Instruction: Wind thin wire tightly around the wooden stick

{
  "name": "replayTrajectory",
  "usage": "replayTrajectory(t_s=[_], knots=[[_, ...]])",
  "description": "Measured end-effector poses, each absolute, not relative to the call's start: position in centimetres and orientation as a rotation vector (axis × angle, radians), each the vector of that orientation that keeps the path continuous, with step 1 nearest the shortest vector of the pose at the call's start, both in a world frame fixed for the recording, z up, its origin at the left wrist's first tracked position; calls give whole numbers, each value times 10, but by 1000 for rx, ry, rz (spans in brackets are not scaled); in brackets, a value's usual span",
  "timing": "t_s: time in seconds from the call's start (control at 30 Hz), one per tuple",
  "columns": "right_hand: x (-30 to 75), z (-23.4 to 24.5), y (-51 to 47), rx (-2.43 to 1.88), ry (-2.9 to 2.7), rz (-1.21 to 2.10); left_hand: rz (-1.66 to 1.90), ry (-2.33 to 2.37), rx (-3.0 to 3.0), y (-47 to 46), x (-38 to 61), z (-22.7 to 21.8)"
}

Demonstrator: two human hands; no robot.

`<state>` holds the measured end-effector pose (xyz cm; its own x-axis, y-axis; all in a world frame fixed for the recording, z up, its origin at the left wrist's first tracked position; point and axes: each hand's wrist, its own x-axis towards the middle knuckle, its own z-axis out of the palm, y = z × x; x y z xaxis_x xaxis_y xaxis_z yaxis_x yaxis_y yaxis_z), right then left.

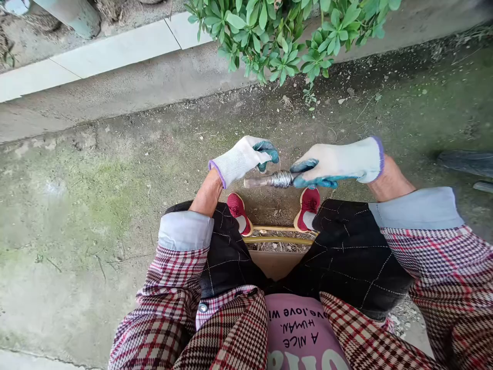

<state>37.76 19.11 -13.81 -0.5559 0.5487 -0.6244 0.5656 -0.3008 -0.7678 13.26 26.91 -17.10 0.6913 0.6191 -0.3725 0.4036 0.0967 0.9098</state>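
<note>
Over lap, above red shoes [308, 205]: stick [256, 181] wound with wire coil [282, 179], held level. Right hand [339, 163], gloved, fingers pinching stick's right end. Left hand [242, 159], gloved, fingers curled just above left end; contact unclear.

I view an outdoor yard in flat daylight with no hard shadows. The ground [115, 169] is packed earth and worn concrete, with a green moss patch [96, 200] at left. A concrete step [134, 87] runs across the top, capped by pale tiles [115, 49]. A shrub [285, 36] overhangs the step. A grey pipe [73, 15] stands at upper left.
</note>
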Motion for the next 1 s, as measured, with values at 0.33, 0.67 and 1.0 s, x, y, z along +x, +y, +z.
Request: replayTrajectory(t_s=[0.33, 0.67, 1.0], knots=[[364, -141, 202, 1738, 1984, -858, 107, 859, 1475, 263, 136, -167], [362, -125, 198, 2350, 1773, -1584, 246, 772, 1365, 267, 134, -168], [367, -127, 192, 2311, 1653, -2496, 252, 672, 1542, 271, 133, -178]])
